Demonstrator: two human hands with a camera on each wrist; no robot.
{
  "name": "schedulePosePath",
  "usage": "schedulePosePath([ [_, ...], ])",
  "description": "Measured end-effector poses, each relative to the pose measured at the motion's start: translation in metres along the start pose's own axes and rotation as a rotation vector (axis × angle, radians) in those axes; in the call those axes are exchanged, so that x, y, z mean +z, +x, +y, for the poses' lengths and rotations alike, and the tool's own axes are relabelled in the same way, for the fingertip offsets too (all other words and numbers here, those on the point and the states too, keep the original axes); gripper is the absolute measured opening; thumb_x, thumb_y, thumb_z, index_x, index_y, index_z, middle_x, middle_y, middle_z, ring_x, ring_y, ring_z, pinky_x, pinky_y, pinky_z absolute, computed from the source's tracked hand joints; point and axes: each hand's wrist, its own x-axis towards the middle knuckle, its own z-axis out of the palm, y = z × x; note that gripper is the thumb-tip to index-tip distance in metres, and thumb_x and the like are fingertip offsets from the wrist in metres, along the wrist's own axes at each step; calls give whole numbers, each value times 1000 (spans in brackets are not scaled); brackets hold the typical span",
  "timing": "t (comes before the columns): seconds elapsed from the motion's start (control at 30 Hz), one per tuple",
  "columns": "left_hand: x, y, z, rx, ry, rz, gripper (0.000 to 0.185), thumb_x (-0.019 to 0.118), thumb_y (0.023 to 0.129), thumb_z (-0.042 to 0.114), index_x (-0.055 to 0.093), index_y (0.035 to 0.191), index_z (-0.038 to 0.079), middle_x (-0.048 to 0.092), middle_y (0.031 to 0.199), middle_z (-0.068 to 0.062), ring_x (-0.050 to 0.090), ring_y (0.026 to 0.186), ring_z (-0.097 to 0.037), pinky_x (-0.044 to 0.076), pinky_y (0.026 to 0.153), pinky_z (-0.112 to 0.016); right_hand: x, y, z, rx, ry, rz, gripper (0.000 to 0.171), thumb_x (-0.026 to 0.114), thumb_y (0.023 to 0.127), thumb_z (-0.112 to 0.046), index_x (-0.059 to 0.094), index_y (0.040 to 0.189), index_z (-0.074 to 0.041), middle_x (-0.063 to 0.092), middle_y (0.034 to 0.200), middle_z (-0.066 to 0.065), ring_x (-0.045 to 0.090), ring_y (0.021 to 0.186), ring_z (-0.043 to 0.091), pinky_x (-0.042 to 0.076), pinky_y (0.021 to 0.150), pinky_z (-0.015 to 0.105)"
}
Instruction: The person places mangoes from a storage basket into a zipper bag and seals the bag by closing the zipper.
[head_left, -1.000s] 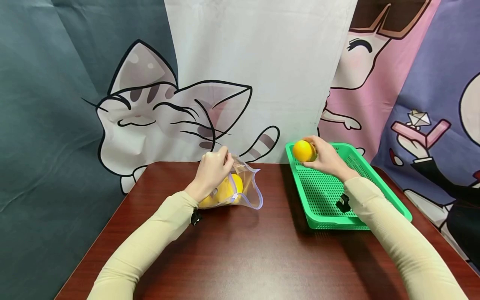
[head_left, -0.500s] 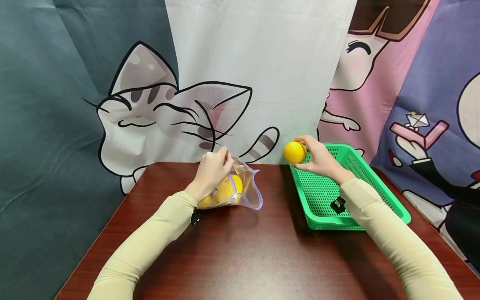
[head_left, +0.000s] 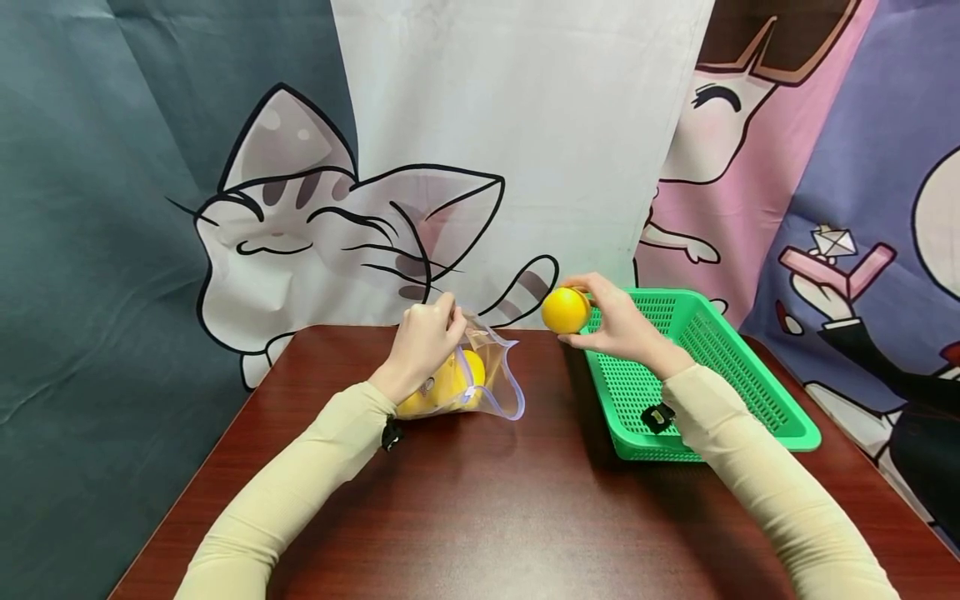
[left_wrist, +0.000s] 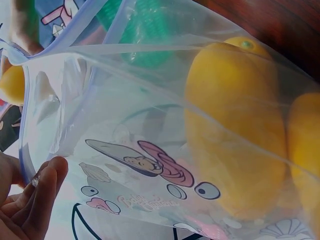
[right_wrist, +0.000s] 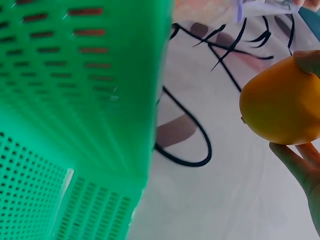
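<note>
My left hand (head_left: 423, 337) pinches the upper edge of a clear zip bag (head_left: 497, 354) with pale purple trim and cartoon prints. Inside it lie several yellow fruits (left_wrist: 237, 125), partly covered by the hand in the head view. The bag's mouth gapes toward the right. Between thumb and fingers, my right hand (head_left: 618, 321) grips a smooth, rounded yellow-orange fruit (head_left: 565, 310). That hand is raised just past the left rim of a green basket (head_left: 652, 442), right of the bag. In the right wrist view, the held fruit (right_wrist: 282, 105) looks oval.
The perforated green basket stands on the right of a dark reddish-brown table (head_left: 480, 517). Behind the table's far edge hangs a cloth backdrop (head_left: 525, 108) with a cartoon cat and figures. Bare tabletop lies between bag and basket.
My right hand has carried the yellow-orange fruit leftward, from over the basket's far left corner to beyond its rim. The left hand and the bag have stayed in place.
</note>
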Motion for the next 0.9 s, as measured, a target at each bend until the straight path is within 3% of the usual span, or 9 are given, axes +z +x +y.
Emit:
schedulePosePath([
  [0.6,0,2,-1,-9,-16,2,19,51,90,8,48,71,8,40,50,-1,40,39,-12,29,40,-21,22,17,-48,-204,87,39,71,84,63,-4,49,125,-4,54,123,8,55,110,19,51,91,32],
  [0.9,-1,2,-2,-15,-17,-3,19,51,91,9,49,72,7,41,50,-1,40,38,-13,31,40,-21,34,21,-75,-257,148,32,72,81,63,1,47,126,-2,54,124,13,52,115,23,46,98,29],
])
